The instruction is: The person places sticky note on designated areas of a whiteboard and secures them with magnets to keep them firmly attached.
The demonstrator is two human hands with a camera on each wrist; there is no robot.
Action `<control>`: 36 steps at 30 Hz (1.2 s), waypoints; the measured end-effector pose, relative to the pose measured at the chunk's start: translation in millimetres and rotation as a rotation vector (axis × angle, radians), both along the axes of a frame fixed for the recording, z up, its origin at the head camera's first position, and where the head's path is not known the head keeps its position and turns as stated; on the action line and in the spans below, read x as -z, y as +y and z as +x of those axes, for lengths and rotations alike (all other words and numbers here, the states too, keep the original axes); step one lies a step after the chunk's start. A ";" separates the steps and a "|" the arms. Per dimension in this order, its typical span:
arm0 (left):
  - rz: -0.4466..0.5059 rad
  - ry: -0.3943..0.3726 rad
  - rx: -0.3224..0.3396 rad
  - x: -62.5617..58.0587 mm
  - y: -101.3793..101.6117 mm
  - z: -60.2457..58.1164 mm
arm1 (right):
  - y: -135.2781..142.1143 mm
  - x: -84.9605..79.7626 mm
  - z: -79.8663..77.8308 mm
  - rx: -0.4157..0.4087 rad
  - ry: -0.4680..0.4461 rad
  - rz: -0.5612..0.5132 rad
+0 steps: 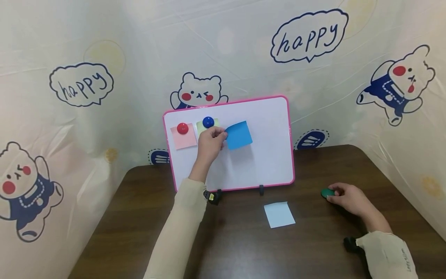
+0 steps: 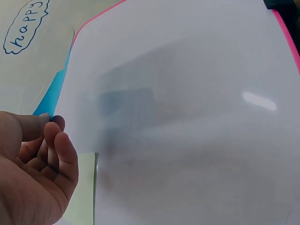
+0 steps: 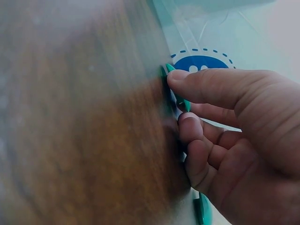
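Note:
My left hand (image 1: 210, 145) pinches a blue sticky note (image 1: 239, 135) by its left edge, in front of the whiteboard (image 1: 271, 143). The note appears edge-on in the left wrist view, apart from the board, which carries its shadow. Low over the table at the right, my right hand (image 1: 352, 199) grips a round green magnet (image 1: 326, 193) between thumb and fingers; the right wrist view shows the magnet (image 3: 184, 104) side-on. On the board, a red magnet (image 1: 182, 128) sits on a pink note (image 1: 184, 140) and a blue magnet (image 1: 208, 122) on a pale green note (image 1: 202, 127), partly hidden by my left hand.
A pale blue note (image 1: 279, 215) lies on the brown table (image 1: 244, 248) before the board. Black feet (image 1: 261, 190) support the pink-framed board. Another green piece (image 3: 204, 208) shows beneath my right hand in the right wrist view. A printed curtain (image 1: 139, 50) hangs behind.

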State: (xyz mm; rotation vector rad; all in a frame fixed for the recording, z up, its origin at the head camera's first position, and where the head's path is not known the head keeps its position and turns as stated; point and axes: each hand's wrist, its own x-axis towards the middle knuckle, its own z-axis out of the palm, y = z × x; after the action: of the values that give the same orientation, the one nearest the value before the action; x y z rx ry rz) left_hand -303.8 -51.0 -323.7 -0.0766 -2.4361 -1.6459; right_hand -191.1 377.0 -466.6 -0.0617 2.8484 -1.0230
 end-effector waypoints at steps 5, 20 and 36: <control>0.006 0.001 -0.010 -2.0 0.6 -2.9 | 0.0 -1.0 -1.3 0.005 -0.013 0.001; -0.048 0.004 -0.039 -8.8 -1.2 -12.4 | 0.7 1.2 -1.1 0.003 -0.003 -0.003; -0.107 0.000 -0.098 -9.2 2.1 -23.6 | 0.1 0.4 1.0 -0.002 0.006 -0.010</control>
State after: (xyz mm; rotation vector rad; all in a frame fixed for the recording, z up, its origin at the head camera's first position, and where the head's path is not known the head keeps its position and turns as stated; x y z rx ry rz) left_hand -327.5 -48.9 -314.5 0.0261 -2.4849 -1.4748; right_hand -190.1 377.1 -467.0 -0.0678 2.8482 -1.0380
